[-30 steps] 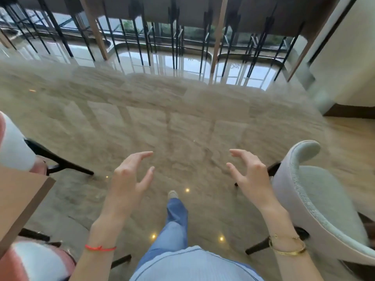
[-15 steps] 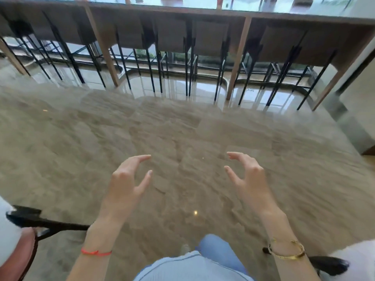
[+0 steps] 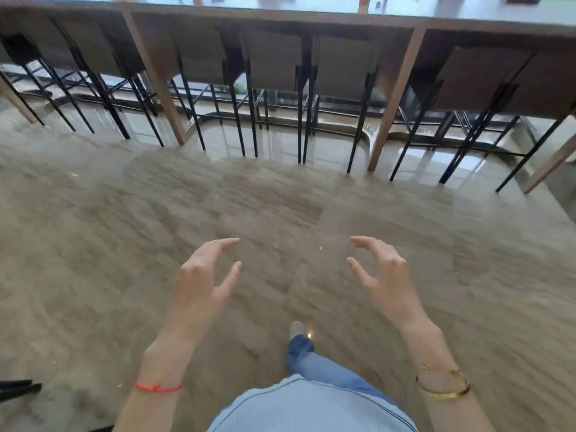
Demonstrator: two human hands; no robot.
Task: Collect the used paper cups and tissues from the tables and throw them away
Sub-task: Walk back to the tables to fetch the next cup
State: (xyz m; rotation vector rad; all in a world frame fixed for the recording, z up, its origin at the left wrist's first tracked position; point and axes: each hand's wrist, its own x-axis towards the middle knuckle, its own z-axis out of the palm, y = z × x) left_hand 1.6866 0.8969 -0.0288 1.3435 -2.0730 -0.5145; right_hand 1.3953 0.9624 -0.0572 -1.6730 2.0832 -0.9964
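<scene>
Both hands, the left hand [image 3: 199, 282] and right hand [image 3: 383, 275], are hovering empty with fingers loosely spread, seemingly readying to collect from the worktop [image 3: 311, 18] at frame top.

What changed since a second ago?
The person walked toward the long counter with the stools. The chairs and table that were at both sides slid out of view. Nothing was picked up: the left hand and right hand stayed empty, fingers loosely curved.
</scene>
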